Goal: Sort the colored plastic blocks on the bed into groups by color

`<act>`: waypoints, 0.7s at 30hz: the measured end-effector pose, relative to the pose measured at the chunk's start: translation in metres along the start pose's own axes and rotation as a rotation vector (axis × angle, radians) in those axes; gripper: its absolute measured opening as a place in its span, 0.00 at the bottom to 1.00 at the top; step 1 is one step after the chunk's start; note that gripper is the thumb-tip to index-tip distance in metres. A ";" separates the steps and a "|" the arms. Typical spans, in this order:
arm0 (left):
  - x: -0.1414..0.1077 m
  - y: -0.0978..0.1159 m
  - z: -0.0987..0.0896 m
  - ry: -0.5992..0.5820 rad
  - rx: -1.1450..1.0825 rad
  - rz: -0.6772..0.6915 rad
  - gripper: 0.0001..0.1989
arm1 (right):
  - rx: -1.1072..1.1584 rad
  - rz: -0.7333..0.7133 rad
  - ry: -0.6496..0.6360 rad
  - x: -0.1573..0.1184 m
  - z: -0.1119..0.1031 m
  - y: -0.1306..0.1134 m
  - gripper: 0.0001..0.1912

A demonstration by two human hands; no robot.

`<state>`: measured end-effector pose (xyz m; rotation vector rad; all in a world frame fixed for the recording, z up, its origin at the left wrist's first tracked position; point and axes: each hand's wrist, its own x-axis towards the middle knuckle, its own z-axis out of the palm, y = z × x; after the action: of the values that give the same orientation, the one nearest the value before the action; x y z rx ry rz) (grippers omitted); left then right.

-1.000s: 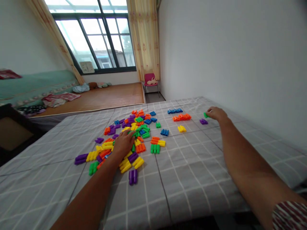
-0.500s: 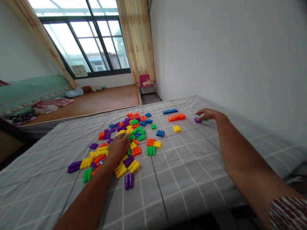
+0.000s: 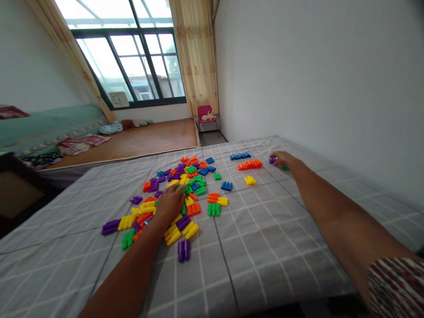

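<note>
On the left of the bed, my left hand (image 3: 169,202) rests over a loose pile of plastic building blocks (image 3: 183,180). Its fingers are closed around a green block (image 3: 181,190) at the pile's surface. Farther off to the right, my right hand (image 3: 284,159) is low over the sheet with its fingertips closed on a purple block (image 3: 272,160). A small green block (image 3: 286,168) shows partly beneath that hand. Left of it lie an orange row of joined blocks (image 3: 250,164), a blue row (image 3: 240,156) and a yellow block (image 3: 250,180).
The blocks lie on a grey checked bedsheet (image 3: 251,234). A blue block (image 3: 226,186) and a green block (image 3: 213,209) sit right of the pile. A white wall (image 3: 314,88) borders the bed on the right. Beyond stand another bed (image 3: 159,137) and a pink chair (image 3: 205,112).
My right hand has lowered and its fingers have closed on the purple block. My left hand stays on the pile. The whole view has shifted slightly.
</note>
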<state>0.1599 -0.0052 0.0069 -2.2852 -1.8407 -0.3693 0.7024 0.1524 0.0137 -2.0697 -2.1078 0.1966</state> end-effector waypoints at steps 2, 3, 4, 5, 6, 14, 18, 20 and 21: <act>0.000 0.000 0.001 0.002 -0.003 0.000 0.20 | -0.012 -0.003 -0.064 0.006 -0.003 0.005 0.30; 0.001 -0.001 0.001 0.002 -0.004 0.001 0.20 | -0.010 0.003 -0.082 0.007 -0.006 0.009 0.32; 0.001 -0.001 0.001 0.001 -0.005 0.002 0.21 | 0.008 0.005 -0.089 0.007 -0.010 0.015 0.33; 0.001 -0.001 0.001 -0.003 -0.004 0.002 0.21 | 0.027 0.010 -0.093 0.006 -0.013 0.021 0.33; 0.002 -0.001 0.002 -0.007 -0.002 0.002 0.21 | 0.042 0.018 -0.108 0.004 -0.016 0.028 0.33; 0.004 -0.002 0.002 -0.016 0.018 0.012 0.22 | 0.023 -0.005 -0.228 -0.045 -0.020 0.051 0.33; 0.003 -0.001 0.000 -0.022 0.023 0.005 0.22 | 0.171 -0.167 -0.318 -0.072 -0.017 0.024 0.32; 0.003 0.000 0.000 -0.021 0.019 0.005 0.22 | 0.209 -0.216 -0.341 -0.083 -0.015 0.009 0.31; 0.003 0.000 0.000 -0.020 0.015 0.003 0.22 | 0.213 -0.226 -0.339 -0.087 -0.014 0.003 0.31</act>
<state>0.1606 -0.0027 0.0076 -2.2901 -1.8428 -0.3320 0.7099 0.0651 0.0234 -1.7604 -2.3649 0.7495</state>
